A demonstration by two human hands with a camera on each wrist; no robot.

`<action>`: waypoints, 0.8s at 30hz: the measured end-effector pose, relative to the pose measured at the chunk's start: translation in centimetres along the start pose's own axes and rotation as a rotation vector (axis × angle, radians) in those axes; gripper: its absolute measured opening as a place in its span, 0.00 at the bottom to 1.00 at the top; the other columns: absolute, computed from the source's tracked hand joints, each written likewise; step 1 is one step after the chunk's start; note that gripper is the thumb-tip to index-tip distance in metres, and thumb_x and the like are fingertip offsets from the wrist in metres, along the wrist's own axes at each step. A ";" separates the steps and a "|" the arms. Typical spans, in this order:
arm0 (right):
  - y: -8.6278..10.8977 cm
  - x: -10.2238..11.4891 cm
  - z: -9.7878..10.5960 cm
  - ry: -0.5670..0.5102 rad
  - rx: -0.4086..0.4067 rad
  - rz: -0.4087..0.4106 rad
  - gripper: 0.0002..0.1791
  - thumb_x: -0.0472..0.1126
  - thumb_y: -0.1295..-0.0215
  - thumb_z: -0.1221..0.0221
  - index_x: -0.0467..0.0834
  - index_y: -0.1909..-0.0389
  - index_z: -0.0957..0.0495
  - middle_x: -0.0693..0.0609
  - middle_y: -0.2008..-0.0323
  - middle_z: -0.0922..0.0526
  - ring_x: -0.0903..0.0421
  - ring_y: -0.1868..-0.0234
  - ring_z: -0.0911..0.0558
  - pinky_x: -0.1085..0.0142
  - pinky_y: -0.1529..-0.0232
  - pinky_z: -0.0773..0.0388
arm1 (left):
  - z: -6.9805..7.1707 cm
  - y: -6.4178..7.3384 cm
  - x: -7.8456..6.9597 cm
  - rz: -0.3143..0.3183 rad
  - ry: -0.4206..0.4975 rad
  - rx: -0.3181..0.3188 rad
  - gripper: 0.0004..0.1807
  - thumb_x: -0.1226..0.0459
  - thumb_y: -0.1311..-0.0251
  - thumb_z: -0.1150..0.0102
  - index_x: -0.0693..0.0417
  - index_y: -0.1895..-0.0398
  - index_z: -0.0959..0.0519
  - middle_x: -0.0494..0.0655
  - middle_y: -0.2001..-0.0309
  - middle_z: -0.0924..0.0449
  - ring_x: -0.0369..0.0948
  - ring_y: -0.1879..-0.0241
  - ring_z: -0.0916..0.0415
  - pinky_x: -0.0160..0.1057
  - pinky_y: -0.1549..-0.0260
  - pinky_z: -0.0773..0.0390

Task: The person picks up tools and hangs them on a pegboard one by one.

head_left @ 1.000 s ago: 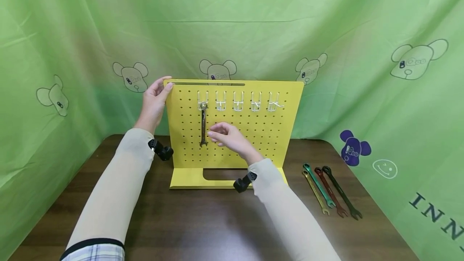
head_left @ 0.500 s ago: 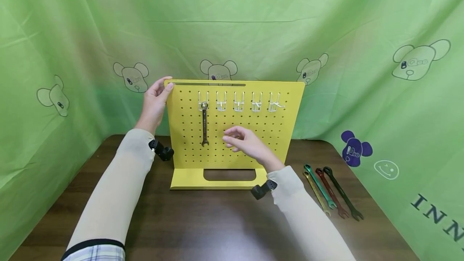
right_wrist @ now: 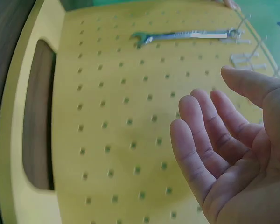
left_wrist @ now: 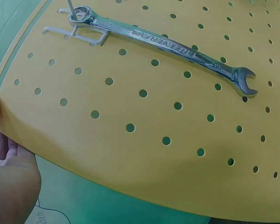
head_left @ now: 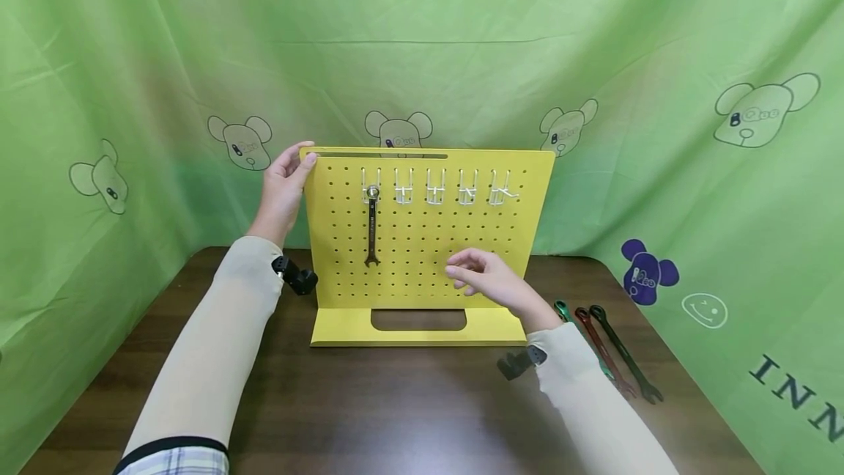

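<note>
A yellow pegboard (head_left: 422, 240) stands upright on its base. My left hand (head_left: 282, 193) grips its upper left corner, thumb on the front and fingers behind the edge, which hides part of them. A silver combination wrench (left_wrist: 158, 42) hangs by its ring end from the leftmost white wire hook (left_wrist: 91, 36), open end down. My right hand (head_left: 491, 281) holds nothing; its fingers are loosely bent and apart in front of the board's lower right part, palm showing in the right wrist view. Green (head_left: 563, 309), red (head_left: 596, 343) and black (head_left: 623, 350) wrenches lie on the table, the green one largely behind my right forearm.
Several more white wire hooks (head_left: 435, 188) run in a row along the board's top, without tools. The brown wooden table (head_left: 369, 402) carries the board's base, which has a long slot. Green printed cloth (head_left: 461, 35) surrounds the table on the back and sides.
My right hand has moved away from the hanging wrench, to the right and slightly down. Its forearm now covers the yellow wrench on the table. My left hand stays on the board's corner.
</note>
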State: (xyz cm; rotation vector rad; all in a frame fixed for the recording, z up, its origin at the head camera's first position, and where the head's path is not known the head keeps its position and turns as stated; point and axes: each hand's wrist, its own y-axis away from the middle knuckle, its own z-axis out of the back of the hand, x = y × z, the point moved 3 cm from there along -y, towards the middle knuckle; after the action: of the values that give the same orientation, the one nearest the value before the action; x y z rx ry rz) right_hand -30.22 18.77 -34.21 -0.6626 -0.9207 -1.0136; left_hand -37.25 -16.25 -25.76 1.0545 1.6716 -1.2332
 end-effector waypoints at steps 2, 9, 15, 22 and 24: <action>0.7 -0.8 0.7 0.017 -0.008 -0.006 0.24 0.46 0.26 0.41 0.31 0.42 0.27 0.37 0.54 0.18 0.47 0.57 0.18 0.56 0.55 0.16 | -0.1 0.0 0.0 0.002 -0.003 0.004 0.17 0.60 0.31 0.39 0.49 0.40 0.21 0.45 0.51 0.23 0.39 0.55 0.24 0.31 0.54 0.19; 3.2 -3.7 3.2 0.050 -0.049 -0.072 0.22 0.45 0.26 0.41 0.30 0.44 0.26 0.43 0.58 0.18 0.49 0.60 0.19 0.60 0.58 0.16 | 0.0 0.0 0.0 0.017 0.007 0.014 0.18 0.60 0.30 0.40 0.50 0.39 0.22 0.47 0.48 0.23 0.40 0.52 0.23 0.32 0.50 0.19; 5.7 -6.4 4.9 0.029 -0.072 -0.161 0.23 0.45 0.26 0.41 0.29 0.43 0.27 0.47 0.61 0.18 0.50 0.59 0.18 0.57 0.57 0.15 | 0.0 0.0 0.1 0.021 0.000 0.014 0.22 0.60 0.30 0.41 0.54 0.35 0.25 0.47 0.49 0.23 0.39 0.53 0.23 0.31 0.51 0.19; 8.2 -9.5 6.9 0.030 -0.102 -0.206 0.25 0.43 0.26 0.42 0.26 0.41 0.30 0.41 0.58 0.16 0.49 0.60 0.17 0.58 0.59 0.14 | -0.1 0.0 0.1 0.010 0.009 0.008 0.17 0.61 0.30 0.41 0.48 0.40 0.21 0.47 0.49 0.23 0.39 0.53 0.23 0.32 0.51 0.19; 8.9 -10.4 7.4 0.025 -0.110 -0.227 0.25 0.43 0.26 0.41 0.26 0.42 0.30 0.41 0.58 0.16 0.49 0.60 0.17 0.59 0.61 0.15 | 0.0 -0.1 0.1 0.008 0.014 0.007 0.17 0.61 0.30 0.40 0.48 0.40 0.21 0.46 0.49 0.23 0.39 0.53 0.23 0.32 0.50 0.19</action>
State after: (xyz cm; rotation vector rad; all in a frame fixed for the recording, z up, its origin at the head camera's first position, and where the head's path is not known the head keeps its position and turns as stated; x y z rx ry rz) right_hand -26.89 32.70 -40.38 -0.6449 -0.9378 -1.2789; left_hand -37.37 -16.20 -25.85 1.0754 1.6734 -1.2301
